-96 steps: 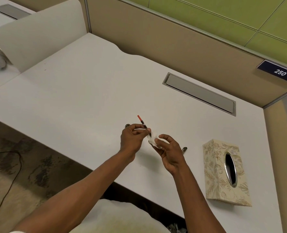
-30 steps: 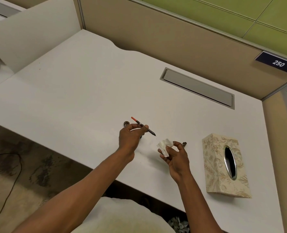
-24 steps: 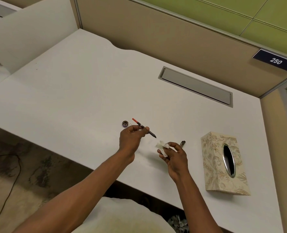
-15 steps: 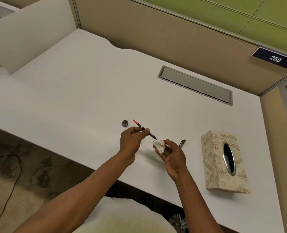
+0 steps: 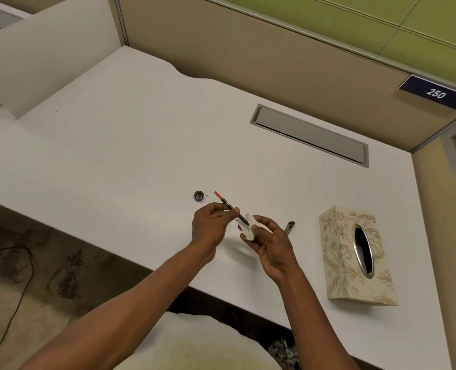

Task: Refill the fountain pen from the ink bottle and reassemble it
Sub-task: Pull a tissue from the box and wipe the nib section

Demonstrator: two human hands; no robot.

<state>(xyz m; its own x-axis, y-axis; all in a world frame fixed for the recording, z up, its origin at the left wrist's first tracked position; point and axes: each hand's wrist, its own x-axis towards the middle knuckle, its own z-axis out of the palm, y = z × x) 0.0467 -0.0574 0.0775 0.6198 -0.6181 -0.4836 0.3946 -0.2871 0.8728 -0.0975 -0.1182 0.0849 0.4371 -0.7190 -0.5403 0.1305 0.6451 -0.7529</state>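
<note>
A white counter (image 5: 120,145) fills most of the frame, bounded at the top by a tan partition (image 5: 261,57) with green panels above it and a dark plate marked 250 (image 5: 435,93) at upper right. A grey recessed cable hatch (image 5: 309,136) sits in the counter right of centre. At lower right lies a floral tissue box (image 5: 356,256) with an oval opening. Just below centre, the left hand (image 5: 210,227) pinches the pen section (image 5: 231,208), a thin dark piece with a red end pointing to the upper left; its lower dark tip touches a crumpled white tissue (image 5: 249,227). The right hand (image 5: 271,245), fingers curled, holds that tissue. A dark pen barrel (image 5: 289,226) lies on the counter just right of the right hand. A small round dark cap (image 5: 199,195) rests on the counter, up and left of the left hand.
</note>
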